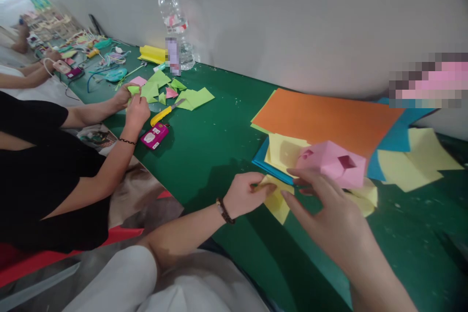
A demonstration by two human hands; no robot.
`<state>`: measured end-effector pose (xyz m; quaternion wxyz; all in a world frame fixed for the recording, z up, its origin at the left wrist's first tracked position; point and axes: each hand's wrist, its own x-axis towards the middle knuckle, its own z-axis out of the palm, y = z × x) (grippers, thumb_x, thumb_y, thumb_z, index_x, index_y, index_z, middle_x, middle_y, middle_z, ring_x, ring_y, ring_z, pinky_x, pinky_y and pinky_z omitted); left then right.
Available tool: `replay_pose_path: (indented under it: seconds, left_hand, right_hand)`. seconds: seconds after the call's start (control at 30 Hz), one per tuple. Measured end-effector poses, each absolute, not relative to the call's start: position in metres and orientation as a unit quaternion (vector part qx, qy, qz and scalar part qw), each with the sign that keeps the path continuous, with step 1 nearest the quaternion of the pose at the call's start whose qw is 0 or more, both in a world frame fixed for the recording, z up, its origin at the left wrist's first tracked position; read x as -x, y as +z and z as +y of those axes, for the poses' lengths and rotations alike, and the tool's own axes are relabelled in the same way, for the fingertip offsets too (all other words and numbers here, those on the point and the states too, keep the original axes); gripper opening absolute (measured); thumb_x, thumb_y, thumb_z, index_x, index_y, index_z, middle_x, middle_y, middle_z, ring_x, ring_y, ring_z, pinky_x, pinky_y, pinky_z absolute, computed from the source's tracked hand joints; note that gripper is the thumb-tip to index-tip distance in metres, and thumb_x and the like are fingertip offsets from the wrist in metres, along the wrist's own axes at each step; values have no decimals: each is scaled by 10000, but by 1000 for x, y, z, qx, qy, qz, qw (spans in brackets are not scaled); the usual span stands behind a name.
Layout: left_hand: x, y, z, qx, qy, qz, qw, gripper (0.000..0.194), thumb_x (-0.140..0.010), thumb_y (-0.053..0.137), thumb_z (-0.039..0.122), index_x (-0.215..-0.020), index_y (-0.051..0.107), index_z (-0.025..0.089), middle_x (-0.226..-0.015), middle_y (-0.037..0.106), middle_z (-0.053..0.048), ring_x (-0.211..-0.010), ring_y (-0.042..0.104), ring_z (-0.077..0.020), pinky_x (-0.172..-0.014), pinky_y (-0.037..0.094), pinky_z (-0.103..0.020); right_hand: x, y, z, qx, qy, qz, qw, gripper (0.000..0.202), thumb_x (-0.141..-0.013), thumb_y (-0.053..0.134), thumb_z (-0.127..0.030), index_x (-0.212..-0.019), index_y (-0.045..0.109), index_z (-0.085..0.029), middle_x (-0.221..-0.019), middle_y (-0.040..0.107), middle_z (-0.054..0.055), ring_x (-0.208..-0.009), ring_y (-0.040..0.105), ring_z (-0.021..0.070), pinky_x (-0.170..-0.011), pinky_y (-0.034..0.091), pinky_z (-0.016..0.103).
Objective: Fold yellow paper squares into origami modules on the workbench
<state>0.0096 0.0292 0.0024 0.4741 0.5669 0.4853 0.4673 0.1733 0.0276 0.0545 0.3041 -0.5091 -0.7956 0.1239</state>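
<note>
Between finger and thumb, my left hand (248, 194) pinches a small piece of yellow paper (280, 204) above the green table. My right hand (329, 209) is just right of that paper, thumb and fingers spread apart, the thumb close to its edge. Beyond my right fingers sits a folded pink paper shape (334, 161) with diamond-shaped openings. Left of it, pale yellow paper squares (281, 148) rest on a blue folder-like thing (270, 165). My right hand hides part of the pink shape's underside.
Orange sheets (325, 114) lie at the back by the wall, with more yellow paper (420, 158) to the right. On the left a co-worker's hands (137, 107) fold green paper near a yellow cutter knife (163, 115), a purple box (155, 135) and a plastic bottle (175, 19).
</note>
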Motion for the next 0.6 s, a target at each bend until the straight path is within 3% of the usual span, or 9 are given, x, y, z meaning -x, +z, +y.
replay_pose_path:
  seconds: [0.13,0.27,0.33,0.6]
  left_hand:
    - [-10,3,27,-615,437,450,477,434,-792,602,339,-493,342,162,-522,273,59,-524,274,-61,-489,205,-221]
    - [-10,2,25,-594,421,455,513,150,-776,586,262,-706,627,136,-559,470,37,-528,399,-73,-490,293,-191]
    - [-10,1,25,-581,416,463,524,163,-757,584,232,-836,680,126,-605,542,18,-543,449,-84,-493,331,-184]
    - [-9,1,24,-569,422,456,539,226,-802,589,339,-776,642,120,-634,539,5,-570,471,-92,-523,375,-191]
  right_hand:
    - [-177,50,32,515,197,-780,297,175,-860,532,-354,-930,632,-230,-795,675,30,-646,648,166,-560,530,284]
    - [-176,53,31,506,254,-771,290,147,-839,523,-342,-822,633,-246,-764,681,19,-641,650,165,-560,528,282]
    - [-175,55,31,508,268,-767,286,149,-824,527,-348,-820,634,-245,-772,684,24,-653,654,170,-553,526,282]
    - [-175,55,33,533,273,-749,282,151,-798,533,-360,-822,627,-245,-727,679,21,-626,649,177,-534,509,288]
